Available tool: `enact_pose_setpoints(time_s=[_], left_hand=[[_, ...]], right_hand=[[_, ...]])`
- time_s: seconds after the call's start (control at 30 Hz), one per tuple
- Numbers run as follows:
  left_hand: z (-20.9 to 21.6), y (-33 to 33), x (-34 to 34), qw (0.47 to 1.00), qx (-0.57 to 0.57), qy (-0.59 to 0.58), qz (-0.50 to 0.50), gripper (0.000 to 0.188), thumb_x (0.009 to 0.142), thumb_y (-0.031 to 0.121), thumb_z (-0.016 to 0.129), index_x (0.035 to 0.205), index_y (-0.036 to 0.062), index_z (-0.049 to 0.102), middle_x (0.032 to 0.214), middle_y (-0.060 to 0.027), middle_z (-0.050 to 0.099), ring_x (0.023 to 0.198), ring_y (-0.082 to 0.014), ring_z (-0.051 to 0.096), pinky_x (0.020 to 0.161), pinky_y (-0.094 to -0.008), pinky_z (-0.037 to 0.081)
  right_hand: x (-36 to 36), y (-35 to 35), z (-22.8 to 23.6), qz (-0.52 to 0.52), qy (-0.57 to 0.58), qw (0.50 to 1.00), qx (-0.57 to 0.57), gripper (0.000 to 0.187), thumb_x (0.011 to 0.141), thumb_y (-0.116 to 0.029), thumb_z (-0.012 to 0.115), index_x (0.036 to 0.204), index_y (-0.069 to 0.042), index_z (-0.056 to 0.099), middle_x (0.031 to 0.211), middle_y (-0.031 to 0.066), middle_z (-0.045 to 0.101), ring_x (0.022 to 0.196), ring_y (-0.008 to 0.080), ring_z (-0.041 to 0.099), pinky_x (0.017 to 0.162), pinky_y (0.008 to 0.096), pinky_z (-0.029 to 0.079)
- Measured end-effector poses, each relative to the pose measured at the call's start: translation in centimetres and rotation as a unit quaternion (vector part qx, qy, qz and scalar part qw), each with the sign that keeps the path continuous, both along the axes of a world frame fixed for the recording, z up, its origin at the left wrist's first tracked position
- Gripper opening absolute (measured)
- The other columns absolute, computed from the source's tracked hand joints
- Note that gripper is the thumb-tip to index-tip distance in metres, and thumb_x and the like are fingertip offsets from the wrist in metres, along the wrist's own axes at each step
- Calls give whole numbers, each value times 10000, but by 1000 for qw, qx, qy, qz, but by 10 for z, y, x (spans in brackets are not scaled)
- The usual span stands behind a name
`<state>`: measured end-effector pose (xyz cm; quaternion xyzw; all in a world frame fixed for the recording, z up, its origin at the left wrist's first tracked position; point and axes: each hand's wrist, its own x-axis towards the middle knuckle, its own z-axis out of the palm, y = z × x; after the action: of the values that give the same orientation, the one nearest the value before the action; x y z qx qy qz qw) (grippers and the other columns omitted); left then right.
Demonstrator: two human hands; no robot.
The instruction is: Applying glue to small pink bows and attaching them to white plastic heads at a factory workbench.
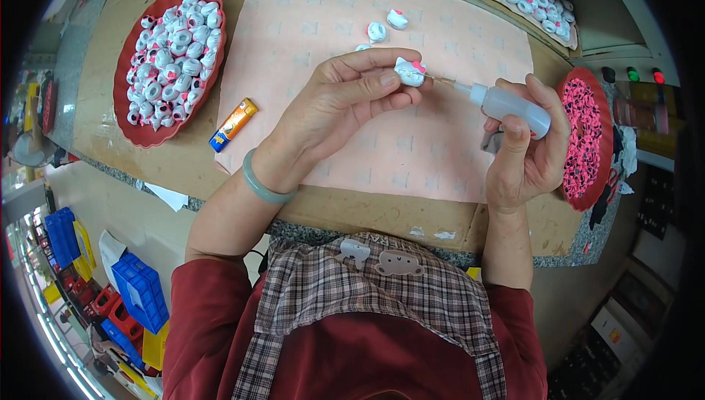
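My left hand (352,95) pinches a small white cat-head piece with a pink bow (409,72) between thumb and fingers, above the pink sheet. In my right hand (532,143) is a translucent squeeze bottle (514,108) with a thin needle tip, tilted so the tip points left at the piece. The tip reaches the piece's right side; whether it touches cannot be made out. Just beyond my left hand, two loose white pieces (397,19) lie on the sheet, and another is partly hidden behind my fingers.
A red scalloped tray (213,92) heaped with white pieces stands at the left. At the right is a red tray (606,136) of small pink and black parts. An orange-and-blue tube (233,125) lies by the pink sheet (294,18). More white pieces (540,7) sit at the far right.
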<state>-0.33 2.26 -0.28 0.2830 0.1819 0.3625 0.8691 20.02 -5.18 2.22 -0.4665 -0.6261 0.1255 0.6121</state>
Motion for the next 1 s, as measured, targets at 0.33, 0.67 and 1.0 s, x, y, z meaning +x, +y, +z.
enact_pose_setpoints(time_s=[0.33,0.67,1.0], left_hand=[[2,2,-1,1000,11,22,16,346,885,46,554,1223,-21,515,1090,-159,616,934,-165,632,852,-243,527],[1,-1,1,999,8,36,10,352,882,47,560,1223,-25,514,1083,-141,620,929,-155,630,849,-240,522],[4,3,0,999,-24,20,9,340,881,30,552,1212,-36,517,1074,-145,620,922,-165,631,849,-242,520]], right_hand=[[0,-1,2,-2,-6,1000,-11,357,871,-118,614,1149,79,506,972,169,617,790,182,638,655,250,519],[-3,1,1,20,45,998,-32,347,883,-129,600,1162,57,511,910,166,653,660,107,579,587,211,486],[2,7,3,51,178,979,-80,338,878,-96,596,1177,26,496,918,143,631,694,121,577,597,216,480]])
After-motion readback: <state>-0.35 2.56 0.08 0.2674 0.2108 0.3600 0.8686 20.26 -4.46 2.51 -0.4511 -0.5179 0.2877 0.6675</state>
